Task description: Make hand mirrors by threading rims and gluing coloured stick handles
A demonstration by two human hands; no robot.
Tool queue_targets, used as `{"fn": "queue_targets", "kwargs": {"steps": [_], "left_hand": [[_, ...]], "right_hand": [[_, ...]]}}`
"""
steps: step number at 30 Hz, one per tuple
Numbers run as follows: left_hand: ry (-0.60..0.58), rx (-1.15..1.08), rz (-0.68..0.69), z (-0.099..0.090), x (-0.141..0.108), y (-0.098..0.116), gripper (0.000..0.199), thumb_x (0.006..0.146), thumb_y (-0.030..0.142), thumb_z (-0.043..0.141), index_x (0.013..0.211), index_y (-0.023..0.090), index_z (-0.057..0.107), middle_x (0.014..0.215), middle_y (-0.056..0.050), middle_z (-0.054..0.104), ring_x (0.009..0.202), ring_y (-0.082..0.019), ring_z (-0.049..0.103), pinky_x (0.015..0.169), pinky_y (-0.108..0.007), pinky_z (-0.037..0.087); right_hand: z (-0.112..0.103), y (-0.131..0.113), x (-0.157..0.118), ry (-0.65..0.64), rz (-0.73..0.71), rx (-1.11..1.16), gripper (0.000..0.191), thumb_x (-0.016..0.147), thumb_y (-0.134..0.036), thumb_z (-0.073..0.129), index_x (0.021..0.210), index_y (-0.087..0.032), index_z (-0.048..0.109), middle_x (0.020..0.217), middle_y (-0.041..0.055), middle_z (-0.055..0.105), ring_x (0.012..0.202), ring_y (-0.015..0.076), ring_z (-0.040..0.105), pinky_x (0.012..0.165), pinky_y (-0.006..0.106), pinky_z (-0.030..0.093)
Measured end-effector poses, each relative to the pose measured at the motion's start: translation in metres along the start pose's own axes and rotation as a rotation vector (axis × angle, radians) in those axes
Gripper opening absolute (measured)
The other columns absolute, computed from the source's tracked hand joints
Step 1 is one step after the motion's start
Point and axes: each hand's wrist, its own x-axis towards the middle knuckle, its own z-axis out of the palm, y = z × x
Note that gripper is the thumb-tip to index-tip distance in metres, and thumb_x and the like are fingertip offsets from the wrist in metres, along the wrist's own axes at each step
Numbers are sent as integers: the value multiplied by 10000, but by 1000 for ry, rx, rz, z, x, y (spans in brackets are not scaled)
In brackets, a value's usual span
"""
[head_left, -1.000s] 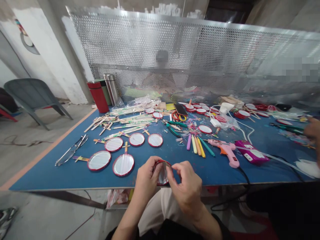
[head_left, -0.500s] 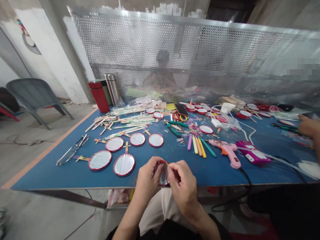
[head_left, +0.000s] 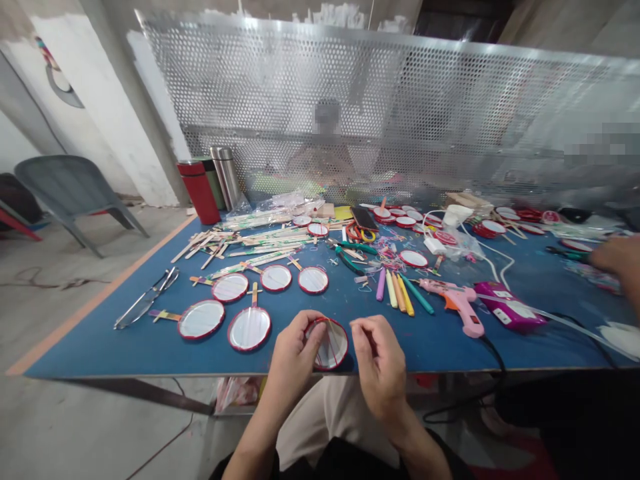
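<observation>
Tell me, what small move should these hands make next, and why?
Probably the right hand should go to the red-rimmed disc and pull its red thread snug. The left hand already grips the disc, leaving the right hand free and apart from it, and the thread lies across the disc's face.

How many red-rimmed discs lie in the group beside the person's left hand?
5: in the front row, one disc and a second disc; in the row behind, a third disc, a fourth disc and a fifth disc.

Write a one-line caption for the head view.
Left hand holds a red-rimmed round mirror on the blue worktable; right hand hovers beside it.
</observation>
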Motion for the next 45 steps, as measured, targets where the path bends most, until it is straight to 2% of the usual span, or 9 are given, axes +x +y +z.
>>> {"fn": "queue_targets", "kwargs": {"steps": [3, 7, 11, 15, 18, 20, 23, 28, 45], "left_hand": [[-2, -59, -17, -2, 0, -2, 174, 880, 307, 506, 922, 192, 630, 842, -20, 675, 766, -159, 606, 689, -245, 463], [-38, -125, -32, -4, 1, -5, 192, 887, 331, 508, 939, 187, 623, 863, -30, 670, 791, -166, 607, 713, -251, 467], [-61, -173, -34, -4, 3, -4, 227, 879, 351, 517, 998, 177, 601, 914, -47, 668, 819, -175, 605, 740, -266, 472], [14, -194, -60, -5, 3, 0, 294, 888, 400, 484, 1051, 174, 576, 831, -28, 640, 704, -159, 570, 629, -251, 473], [10, -275, -144, -5, 1, 3, 363, 857, 482, 513, 1056, 182, 564, 788, -9, 607, 609, -148, 543, 501, -236, 470], [-33, -354, -189, -6, 1, 4, 400, 829, 526, 540, 1041, 189, 576, 798, -8, 607, 589, -145, 549, 456, -229, 474], [-50, -415, -181, -6, 0, 4, 369, 805, 525, 591, 943, 185, 627, 757, 3, 609, 651, -138, 568, 523, -202, 500], [-26, -551, -283, -4, -1, -1, 388, 764, 544, 639, 926, 194, 598, 712, 28, 592, 613, -133, 576, 492, -211, 515], [-43, -543, -300, -1, 0, -5, 387, 764, 532, 652, 953, 196, 613, 682, 37, 591, 606, -135, 580, 529, -239, 554]], "right_hand": [[-4, 0, 9, -166, 70, 27, 229, 952, -264, 432, 990, -183, 643, 878, 53, 632, 807, 166, 601, 723, 265, 473], [-5, -6, 15, -357, 306, 227, 262, 920, -325, 474, 996, -168, 669, 766, 15, 614, 574, 115, 574, 542, 218, 471], [-4, -5, 13, -368, 519, 440, 277, 860, -397, 572, 957, -154, 662, 709, -3, 619, 492, 79, 538, 473, 186, 436], [-5, -1, 11, -312, 643, 516, 354, 824, -467, 618, 945, -136, 646, 520, -30, 582, 380, 52, 457, 358, 134, 308], [-7, -2, 14, -274, 664, 532, 377, 813, -480, 629, 936, -124, 637, 455, -30, 576, 325, 39, 405, 318, 119, 279], [-7, -5, 17, -245, 673, 588, 386, 782, -481, 660, 918, -122, 630, 486, -17, 600, 349, 60, 472, 311, 123, 327], [-4, -9, 21, -204, 708, 697, 403, 726, -485, 709, 878, -123, 617, 546, -7, 623, 416, 101, 567, 318, 149, 413], [3, -8, 21, -170, 730, 779, 406, 698, -481, 742, 830, -126, 594, 564, -11, 630, 431, 103, 591, 371, 183, 492], [4, 1, 10, -184, 631, 792, 358, 775, -472, 700, 854, -137, 600, 586, -15, 632, 450, 103, 602, 433, 204, 513]]}}
